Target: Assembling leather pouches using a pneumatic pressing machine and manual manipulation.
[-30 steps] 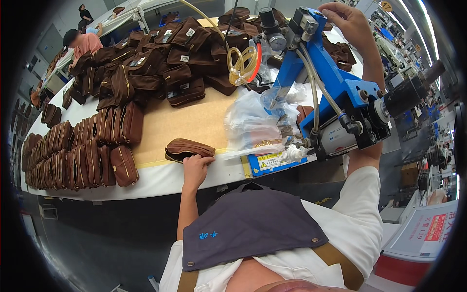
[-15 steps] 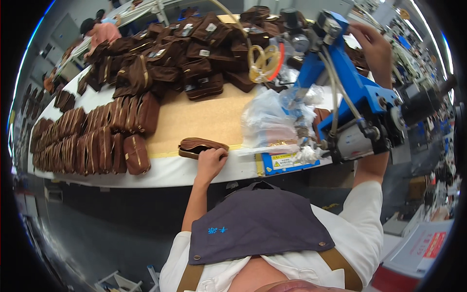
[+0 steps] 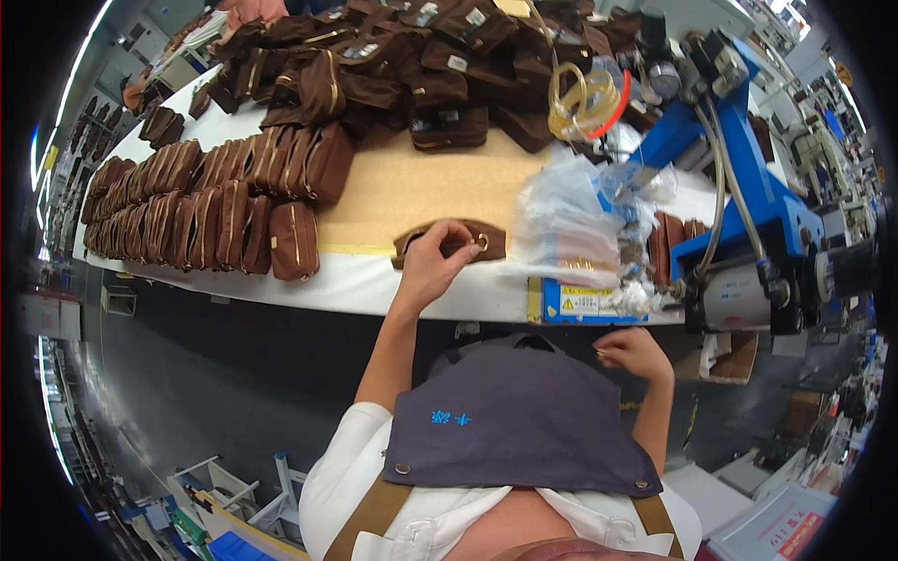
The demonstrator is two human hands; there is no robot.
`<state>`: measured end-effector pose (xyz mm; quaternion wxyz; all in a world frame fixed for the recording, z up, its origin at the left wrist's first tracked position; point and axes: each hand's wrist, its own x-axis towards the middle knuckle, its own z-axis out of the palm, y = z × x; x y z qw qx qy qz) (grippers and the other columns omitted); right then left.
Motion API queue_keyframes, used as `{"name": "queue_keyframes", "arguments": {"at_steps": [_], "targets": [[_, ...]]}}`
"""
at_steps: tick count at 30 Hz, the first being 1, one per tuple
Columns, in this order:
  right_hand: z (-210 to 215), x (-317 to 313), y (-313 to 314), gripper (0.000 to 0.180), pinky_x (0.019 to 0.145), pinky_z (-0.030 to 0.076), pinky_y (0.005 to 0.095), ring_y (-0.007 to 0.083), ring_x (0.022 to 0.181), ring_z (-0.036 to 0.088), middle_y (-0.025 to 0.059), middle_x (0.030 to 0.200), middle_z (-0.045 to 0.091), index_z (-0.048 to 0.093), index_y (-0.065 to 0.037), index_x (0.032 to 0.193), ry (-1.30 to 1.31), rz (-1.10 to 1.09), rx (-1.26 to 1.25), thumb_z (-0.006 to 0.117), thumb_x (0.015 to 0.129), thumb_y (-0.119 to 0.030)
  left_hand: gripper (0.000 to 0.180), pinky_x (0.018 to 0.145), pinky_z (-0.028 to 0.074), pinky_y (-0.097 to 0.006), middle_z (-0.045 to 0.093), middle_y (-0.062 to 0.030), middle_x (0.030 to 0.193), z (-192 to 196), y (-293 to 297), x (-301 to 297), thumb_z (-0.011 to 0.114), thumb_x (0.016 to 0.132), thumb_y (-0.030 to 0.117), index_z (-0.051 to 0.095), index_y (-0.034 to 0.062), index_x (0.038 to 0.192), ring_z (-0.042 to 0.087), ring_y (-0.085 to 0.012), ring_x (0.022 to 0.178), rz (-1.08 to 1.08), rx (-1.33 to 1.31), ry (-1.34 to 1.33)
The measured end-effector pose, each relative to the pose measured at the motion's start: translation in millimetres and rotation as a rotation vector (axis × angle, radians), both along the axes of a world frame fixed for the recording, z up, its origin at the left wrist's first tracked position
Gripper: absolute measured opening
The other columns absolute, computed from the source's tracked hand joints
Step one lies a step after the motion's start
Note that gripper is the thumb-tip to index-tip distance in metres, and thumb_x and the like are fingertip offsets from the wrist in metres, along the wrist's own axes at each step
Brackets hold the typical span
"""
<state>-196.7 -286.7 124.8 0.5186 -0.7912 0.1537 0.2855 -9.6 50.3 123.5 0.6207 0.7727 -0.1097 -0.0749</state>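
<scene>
My left hand is closed at the front edge of the table, pinching the near side of a small brown zip pouch. The pouch lies on its side on the table. A small gold ring or zip pull shows at my fingertips. My right hand hangs off the table, below the blue base of a press, with its fingers curled together. A tiny gold glint shows at its fingertips, too small to name. The blue press, with hoses and a grey cylinder, stands right of the pouch.
Rows of finished-looking brown pouches stand at the left. A heap of dark brown pouches covers the back. Clear plastic bags with gold bits lie beside the press. Coiled yellow tubing hangs above them.
My right hand has come down from behind the press to below the table edge. My left hand has shifted over the pouch, which shows its gold ring now. The whole view has swung left.
</scene>
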Motion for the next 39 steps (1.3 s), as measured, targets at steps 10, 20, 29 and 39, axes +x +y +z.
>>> {"name": "queue_keyframes", "arguments": {"at_steps": [10, 20, 29, 39], "targets": [[24.9, 107.5, 110.6, 0.012, 0.065, 0.046, 0.0231, 0.0101, 0.073, 0.058, 0.0044, 0.085, 0.065, 0.072, -0.001, 0.093, -0.766, -0.066, -0.139, 0.068, 0.086, -0.01, 0.016, 0.072, 0.049, -0.031, 0.065, -0.0062, 0.083, 7.7, -46.4, -14.9, 0.072, 0.079, 0.005, 0.059, 0.0047, 0.089, 0.063, -0.0203, 0.076, -0.046, 0.241, -0.423], [16.5, 124.6, 134.9, 0.013, 0.064, 0.05, 0.0242, 0.0095, 0.068, 0.062, 0.0046, 0.076, 0.066, 0.065, -0.001, 0.093, -0.747, -0.247, -0.012, 0.069, 0.082, -0.007, 0.024, 0.072, 0.049, -0.037, 0.066, -0.0072, 0.086, 6.3, -45.5, -30.8, 0.073, 0.076, 0.007, 0.059, 0.0075, 0.096, 0.064, -0.0264, 0.08, 0.016, 0.303, -0.539], [11.8, 116.8, 145.5, 0.012, 0.058, 0.05, 0.0271, 0.0129, 0.062, 0.062, 0.0073, 0.07, 0.065, 0.059, 0.0, 0.084, -0.844, -0.357, -0.103, 0.07, 0.08, -0.005, 0.025, 0.066, 0.053, -0.033, 0.069, -0.0094, 0.087, 8.4, -54.1, -33.5, 0.074, 0.079, 0.009, 0.059, 0.0071, 0.1, 0.069, -0.0254, 0.077, 0.008, 0.321, -0.486], [-16.7, 108.9, 145.0, 0.016, 0.057, 0.047, 0.0231, 0.0077, 0.061, 0.057, 0.0036, 0.067, 0.062, 0.058, -0.002, 0.082, -0.735, -0.46, 0.069, 0.073, 0.081, -0.006, 0.016, 0.061, 0.05, -0.042, 0.064, -0.0114, 0.076, 1.8, -51.6, -36.9, 0.068, 0.082, 0.011, 0.059, 0.0106, 0.096, 0.064, -0.0325, 0.07, -0.085, 0.276, -0.525]]}}
